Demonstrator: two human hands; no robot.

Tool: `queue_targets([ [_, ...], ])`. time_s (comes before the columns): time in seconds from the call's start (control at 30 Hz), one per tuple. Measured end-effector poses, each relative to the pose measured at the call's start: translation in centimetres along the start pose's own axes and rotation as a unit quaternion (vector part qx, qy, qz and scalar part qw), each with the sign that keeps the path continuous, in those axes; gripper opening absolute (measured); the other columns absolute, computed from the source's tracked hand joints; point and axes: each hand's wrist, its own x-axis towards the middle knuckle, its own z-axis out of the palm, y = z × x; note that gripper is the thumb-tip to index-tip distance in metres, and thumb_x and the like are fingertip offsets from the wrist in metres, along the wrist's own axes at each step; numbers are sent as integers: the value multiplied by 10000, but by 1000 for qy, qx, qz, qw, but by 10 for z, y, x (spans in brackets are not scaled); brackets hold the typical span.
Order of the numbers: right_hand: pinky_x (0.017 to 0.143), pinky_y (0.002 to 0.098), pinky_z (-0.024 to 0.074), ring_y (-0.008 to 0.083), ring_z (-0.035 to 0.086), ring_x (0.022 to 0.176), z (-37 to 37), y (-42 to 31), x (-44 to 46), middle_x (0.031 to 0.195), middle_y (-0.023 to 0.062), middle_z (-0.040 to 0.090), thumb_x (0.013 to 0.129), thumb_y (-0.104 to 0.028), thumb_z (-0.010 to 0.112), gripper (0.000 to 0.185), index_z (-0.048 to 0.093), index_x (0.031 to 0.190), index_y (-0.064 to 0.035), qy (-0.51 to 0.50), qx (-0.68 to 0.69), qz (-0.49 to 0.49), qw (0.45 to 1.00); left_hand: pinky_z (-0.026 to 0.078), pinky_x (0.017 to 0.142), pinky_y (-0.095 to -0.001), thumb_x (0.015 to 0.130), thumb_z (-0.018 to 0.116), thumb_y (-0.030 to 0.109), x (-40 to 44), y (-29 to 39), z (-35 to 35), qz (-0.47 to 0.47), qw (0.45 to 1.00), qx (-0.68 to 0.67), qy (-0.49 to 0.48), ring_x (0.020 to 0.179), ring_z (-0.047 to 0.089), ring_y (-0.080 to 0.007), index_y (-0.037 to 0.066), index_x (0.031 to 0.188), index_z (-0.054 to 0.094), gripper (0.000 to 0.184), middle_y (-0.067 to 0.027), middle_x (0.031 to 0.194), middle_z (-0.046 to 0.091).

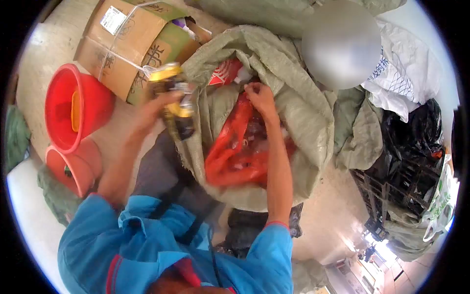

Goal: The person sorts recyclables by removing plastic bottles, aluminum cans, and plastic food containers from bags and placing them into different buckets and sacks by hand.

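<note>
My left hand (169,100) is closed around a black and yellow can (180,117), blurred by motion, just outside the left rim of a large greenish woven sack (306,142). The sack's mouth gapes open below me. Inside it lies a red plastic bag (227,164) with dark and clear pieces showing through its opening, too blurred to name. My right hand (261,98) reaches over the sack, its fingers pinched on the top edge of that bag. Beyond it in the sack are a red and white package (225,72) and something whitish.
A tied cardboard box (122,44) stands at the upper left. Below it are a red bucket (93,98) and a paler red bucket (90,159). On the right are a white woven sack (411,63), black plastic bags (411,132) and a black crate (377,196).
</note>
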Motion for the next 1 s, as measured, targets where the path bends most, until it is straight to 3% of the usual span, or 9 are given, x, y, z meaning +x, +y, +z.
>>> queue_targets([
  [0.1, 796, 422, 489, 389, 629, 872, 16, -14, 36, 918, 245, 647, 760, -321, 677, 401, 639, 914, 47, 65, -189, 54, 978, 527, 803, -392, 816, 608, 114, -25, 51, -70, 66, 990, 40, 117, 944, 637, -266, 2, 1258, 447, 484, -168, 1088, 619],
  [0.3, 798, 412, 490, 336, 634, 912, 53, 17, 86, 981, 210, 655, 657, -398, 762, 496, 658, 925, 6, 66, -155, 41, 985, 534, 758, -345, 807, 633, 177, -70, 101, -230, 120, 871, 288, 381, 868, 645, -205, -11, 1205, 502, 460, -121, 1008, 636],
  [0.37, 815, 410, 481, 314, 629, 956, 54, 21, 97, 1056, 197, 648, 624, -359, 777, 534, 666, 1022, -21, 10, -113, 63, 992, 534, 735, -337, 790, 654, 190, -80, 99, -276, 61, 907, 161, 384, 825, 648, -190, -24, 1120, 534, 411, -100, 929, 646],
  [0.4, 823, 416, 478, 341, 627, 941, 60, 50, 107, 1048, 198, 650, 618, -347, 783, 559, 653, 1057, -27, 62, -40, -101, 992, 535, 718, -333, 783, 663, 198, -83, 106, -280, 56, 900, 156, 402, 790, 649, -189, -14, 1075, 549, 378, -93, 893, 648],
  [0.43, 761, 394, 503, 312, 649, 869, 72, 85, 128, 986, 181, 668, 741, -312, 699, 422, 651, 1009, 10, 120, -245, -22, 962, 537, 701, -329, 775, 672, 205, -84, 106, -281, 46, 898, 143, 412, 755, 650, -189, -4, 1030, 564, 347, -86, 856, 650],
  [0.7, 984, 401, 374, 355, 494, 1178, 21, 75, 96, 1259, 267, 507, 679, -376, 708, 778, 462, 1252, 90, 52, -30, 32, 998, 535, 670, -313, 755, 657, 173, -92, 97, -335, -86, 902, 109, 408, 694, 648, -186, -8, 963, 588, 285, -90, 820, 655],
  [0.8, 979, 376, 376, 337, 512, 1142, 0, 15, 43, 1236, 245, 527, 686, -355, 696, 770, 451, 1251, 106, 37, -77, 123, 989, 535, 664, -325, 729, 632, 155, -100, 85, -357, -95, 893, 127, 421, 712, 646, -197, 0, 955, 602, 276, -97, 814, 647],
  [0.87, 833, 367, 453, 345, 605, 919, -7, 12, 19, 1047, 198, 629, 660, -387, 703, 718, 539, 1152, 110, 56, -3, -12, 998, 536, 671, -325, 732, 635, 161, -103, 69, -396, -66, 905, 79, 413, 715, 645, -201, 2, 958, 600, 279, -97, 813, 645],
  [1.0, 558, 315, 494, 227, 636, 661, -27, 7, -22, 879, 121, 640, 739, -350, 659, 498, 584, 1046, 34, -24, 136, 163, 977, 541, 712, -342, 763, 628, 190, -163, 98, -377, -36, 900, 46, 432, 718, 649, -215, 9, 964, 578, 275, -102, 837, 658],
])
